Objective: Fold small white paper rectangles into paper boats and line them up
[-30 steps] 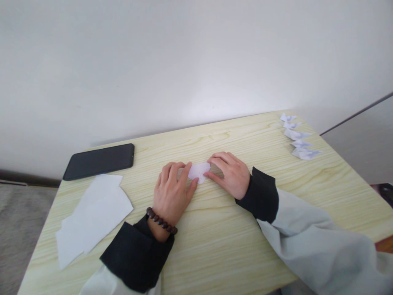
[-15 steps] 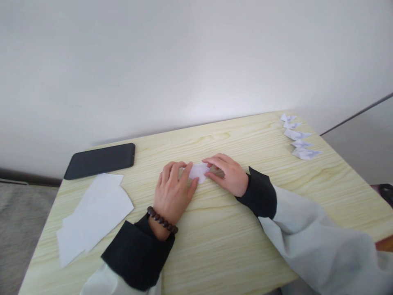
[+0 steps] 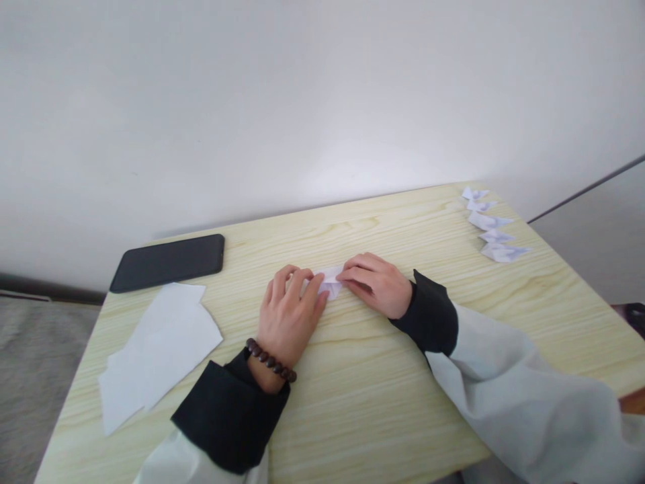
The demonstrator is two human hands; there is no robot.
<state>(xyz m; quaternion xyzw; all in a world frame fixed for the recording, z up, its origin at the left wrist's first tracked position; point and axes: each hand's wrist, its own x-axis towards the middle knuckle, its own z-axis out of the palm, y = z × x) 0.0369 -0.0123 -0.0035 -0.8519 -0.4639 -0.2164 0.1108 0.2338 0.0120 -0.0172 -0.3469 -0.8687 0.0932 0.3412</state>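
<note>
Left hand (image 3: 289, 312), right hand (image 3: 379, 286) on plain paper (image 3: 330, 274)

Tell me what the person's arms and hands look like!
The left hand and right hand wear no gloves. The loose sleeves are pale grey with wide black cuffs. A bracelet of round, dark brown beads circles the left wrist.

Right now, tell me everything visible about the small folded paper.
The small folded paper is white, thin-looking and creased, with a band along its far side and flaps nearer the person. Near the middle of the table, the left hand covers its left end and the right hand pinches the other.
</note>
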